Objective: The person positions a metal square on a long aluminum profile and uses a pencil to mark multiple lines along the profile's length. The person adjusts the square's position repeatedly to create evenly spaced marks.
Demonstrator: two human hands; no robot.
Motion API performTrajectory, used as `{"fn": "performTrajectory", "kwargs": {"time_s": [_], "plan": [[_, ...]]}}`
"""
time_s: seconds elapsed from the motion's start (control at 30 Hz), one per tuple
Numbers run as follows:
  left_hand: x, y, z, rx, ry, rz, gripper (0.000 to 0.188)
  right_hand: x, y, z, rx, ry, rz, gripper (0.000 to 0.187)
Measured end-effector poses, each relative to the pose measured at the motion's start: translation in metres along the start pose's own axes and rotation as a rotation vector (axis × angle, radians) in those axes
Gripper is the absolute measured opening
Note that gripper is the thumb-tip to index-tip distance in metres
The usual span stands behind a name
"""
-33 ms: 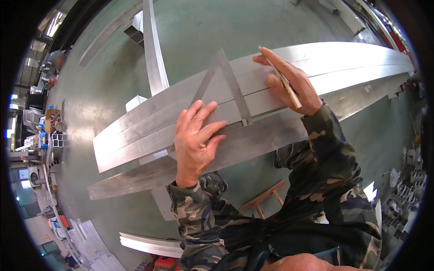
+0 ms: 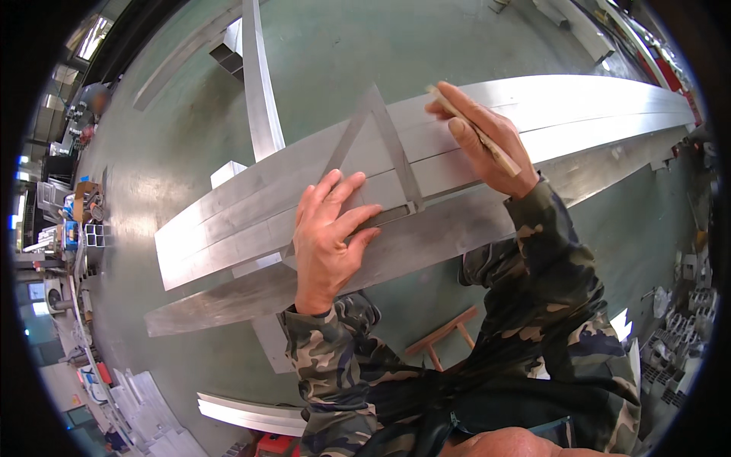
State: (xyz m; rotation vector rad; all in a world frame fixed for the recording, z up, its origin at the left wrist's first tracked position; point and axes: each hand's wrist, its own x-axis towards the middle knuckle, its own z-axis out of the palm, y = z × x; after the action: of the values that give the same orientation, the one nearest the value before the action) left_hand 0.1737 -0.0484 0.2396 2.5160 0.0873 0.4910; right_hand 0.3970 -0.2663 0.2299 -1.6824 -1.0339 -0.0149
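Observation:
My left hand (image 2: 327, 232) lies with fingers spread on a metal triangle square (image 2: 396, 145), pressing it against long silver metal profiles (image 2: 228, 221). Its thumb and forefinger rest beside the square's dark base bar, which the hand partly covers. To the right, above the profiles, my right hand (image 2: 495, 148) is closed on a thin tan stick that looks like a carpenter's pencil (image 2: 474, 126). The pencil slants across the palm, one end past the fingertips and the other near the wrist. Its tip is apart from the square.
Another metal bar (image 2: 263, 99) runs away across the green floor, near a rectangular tube (image 2: 228, 57). A wooden frame (image 2: 445, 335) stands close to my legs. White profiles (image 2: 251, 413) lie at lower left, and stacked metal parts (image 2: 670, 350) at right.
My right hand has shifted slightly, and the pencil has tilted, its upper end moving a little left and its lower end right. My left hand and the square stay put.

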Motion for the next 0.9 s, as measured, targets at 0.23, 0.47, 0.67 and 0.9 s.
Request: {"fn": "performTrajectory", "kwargs": {"time_s": [0.23, 0.47, 0.67, 0.9], "plan": [[-0.001, -0.002, -0.001, 0.043, 0.007, 0.012, 0.049, 0.026, -0.021, 0.034, -0.103, 0.204, 0.087, 0.015], [-0.002, -0.001, 0.005, 0.040, 0.011, -0.015, 0.056, 0.034, -0.018, 0.053, -0.218, 0.185, 0.097, 0.011], [-0.002, -0.003, 0.007, 0.054, 0.004, 0.008, 0.057, 0.033, -0.010, 0.056, -0.226, 0.180, 0.126, 0.011], [-0.002, -0.002, 0.006, 0.059, 0.004, 0.003, 0.056, 0.035, -0.008, 0.057, -0.222, 0.153, 0.131, 0.013]]}}
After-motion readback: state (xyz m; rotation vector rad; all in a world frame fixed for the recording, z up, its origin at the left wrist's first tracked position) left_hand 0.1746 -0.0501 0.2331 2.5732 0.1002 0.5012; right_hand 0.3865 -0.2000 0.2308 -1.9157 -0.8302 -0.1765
